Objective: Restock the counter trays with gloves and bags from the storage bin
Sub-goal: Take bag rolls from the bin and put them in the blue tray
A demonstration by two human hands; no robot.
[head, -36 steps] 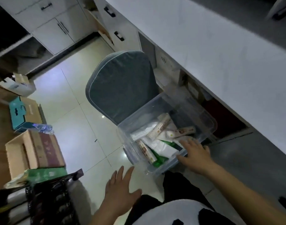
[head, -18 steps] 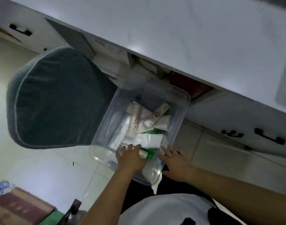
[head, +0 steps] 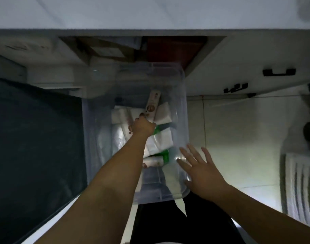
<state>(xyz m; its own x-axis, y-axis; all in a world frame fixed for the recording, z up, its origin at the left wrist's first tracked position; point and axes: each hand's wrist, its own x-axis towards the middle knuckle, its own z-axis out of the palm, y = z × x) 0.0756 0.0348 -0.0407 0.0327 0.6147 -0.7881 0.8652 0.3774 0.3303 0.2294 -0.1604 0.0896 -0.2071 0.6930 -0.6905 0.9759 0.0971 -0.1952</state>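
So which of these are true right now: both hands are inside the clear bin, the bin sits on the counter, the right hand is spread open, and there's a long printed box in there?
1. Both hands are inside the bin. False: only the left hand reaches in; the right hand is at the clear bin's near corner.
2. The bin sits on the counter. False: it is below the counter.
3. The right hand's fingers are spread open. True.
4. A long printed box lies in the bin. True.

Nothing is reading clearly: the long packet (head: 152, 104) in the clear bin (head: 183, 110) is showing only blurred reddish print.
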